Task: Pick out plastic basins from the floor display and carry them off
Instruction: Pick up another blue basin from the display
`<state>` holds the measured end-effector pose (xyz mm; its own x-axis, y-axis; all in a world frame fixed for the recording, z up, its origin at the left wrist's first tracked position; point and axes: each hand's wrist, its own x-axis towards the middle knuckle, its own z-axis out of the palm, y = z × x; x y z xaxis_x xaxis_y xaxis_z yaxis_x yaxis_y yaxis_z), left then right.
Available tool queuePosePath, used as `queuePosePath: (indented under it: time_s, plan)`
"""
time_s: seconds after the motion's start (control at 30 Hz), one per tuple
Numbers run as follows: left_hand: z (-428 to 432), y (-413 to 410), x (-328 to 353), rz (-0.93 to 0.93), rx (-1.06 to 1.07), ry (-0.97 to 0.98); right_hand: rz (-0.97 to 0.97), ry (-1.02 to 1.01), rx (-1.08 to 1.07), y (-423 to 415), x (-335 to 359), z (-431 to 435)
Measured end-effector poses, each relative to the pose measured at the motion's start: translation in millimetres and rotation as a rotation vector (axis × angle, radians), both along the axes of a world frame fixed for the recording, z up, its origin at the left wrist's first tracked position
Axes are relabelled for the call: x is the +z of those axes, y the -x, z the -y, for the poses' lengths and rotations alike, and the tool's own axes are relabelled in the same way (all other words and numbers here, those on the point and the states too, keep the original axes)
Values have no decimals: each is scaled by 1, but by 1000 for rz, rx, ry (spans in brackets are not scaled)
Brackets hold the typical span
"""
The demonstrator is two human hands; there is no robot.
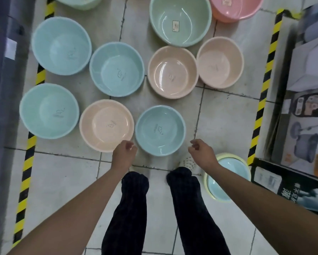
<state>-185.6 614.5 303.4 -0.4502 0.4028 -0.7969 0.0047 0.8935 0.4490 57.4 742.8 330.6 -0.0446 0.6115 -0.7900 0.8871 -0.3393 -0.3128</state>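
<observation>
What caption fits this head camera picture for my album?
Empty left hand and right hand hover beside the nearest blue basin on the floor.

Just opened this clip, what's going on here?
A person stands over plastic basins laid out on the tiled floor. The left hand and right hand reach down on either side of the nearest blue basin, holding nothing. A yellow basin sits beside the right foot.

L hand (124, 151) & R hand (200, 150) are hovering loosely curled, holding nothing, flanking blue basin (160, 130); peach basin (106, 126) is lying just past L hand, yellow basin (221, 199) behind R hand.
</observation>
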Motion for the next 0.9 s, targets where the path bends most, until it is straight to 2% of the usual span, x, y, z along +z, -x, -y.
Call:
queuePosePath:
  time_s: [0.17, 0.3, 0.43, 0.6, 0.73, 0.9]
  plan:
    - [-26, -3, -59, -52, 155, 43, 25, 42, 94, 8, -68, -38]
    - [-40, -18, -121, -85, 184, 75, 64, 42, 174, 10, -136, -61]
    - [-37, -36, -177, -86, 226, 237, 103, 33, 176, 7, -195, -76]
    - [-22, -43, -240, -26, 285, 390, 150, -116, 210, 0, -250, -90]
    - [-18, -47, -278, -41, 288, 389, 159, -79, 220, 0, -290, -93]
    - [-18, -49, -310, 13, 396, 245, 159, -20, 174, 10, -325, -90]
